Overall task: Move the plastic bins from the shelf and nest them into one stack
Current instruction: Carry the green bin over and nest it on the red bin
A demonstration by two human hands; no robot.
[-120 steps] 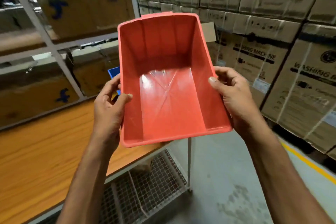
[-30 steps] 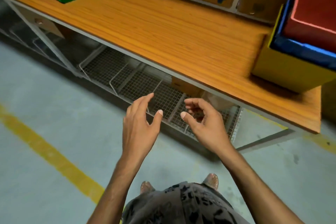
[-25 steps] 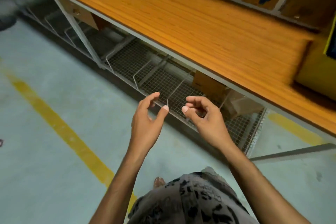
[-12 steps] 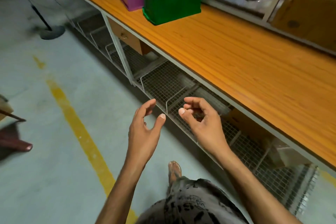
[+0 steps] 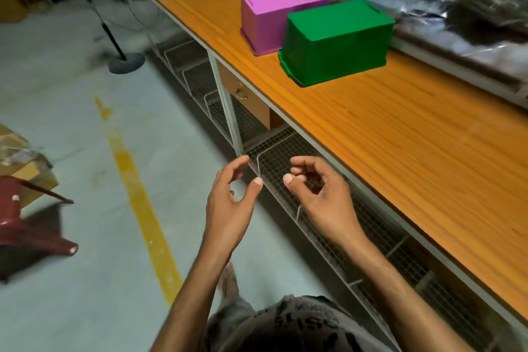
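Observation:
A green plastic bin (image 5: 337, 43) lies upside down on the orange wooden shelf (image 5: 400, 134), and a pink bin (image 5: 274, 13) lies upside down just behind it, touching or nearly touching. My left hand (image 5: 231, 203) and my right hand (image 5: 317, 197) hover side by side below the shelf's front edge, well short of both bins. Both hands are empty, with fingers loosely curled and apart. The stack of yellow, blue and red bins is out of view.
A wire mesh rack (image 5: 285, 168) with dividers runs under the shelf, beside a small drawer (image 5: 243, 97). A yellow floor line (image 5: 137, 197) crosses the concrete. A fan stand (image 5: 125, 61) is at the far left, a dark red chair (image 5: 25, 226) and a carton at left.
My view has swung left along the shelf, away from the nested stack. The green and pink bins have come closer and larger. Both hands stay empty in the same pose.

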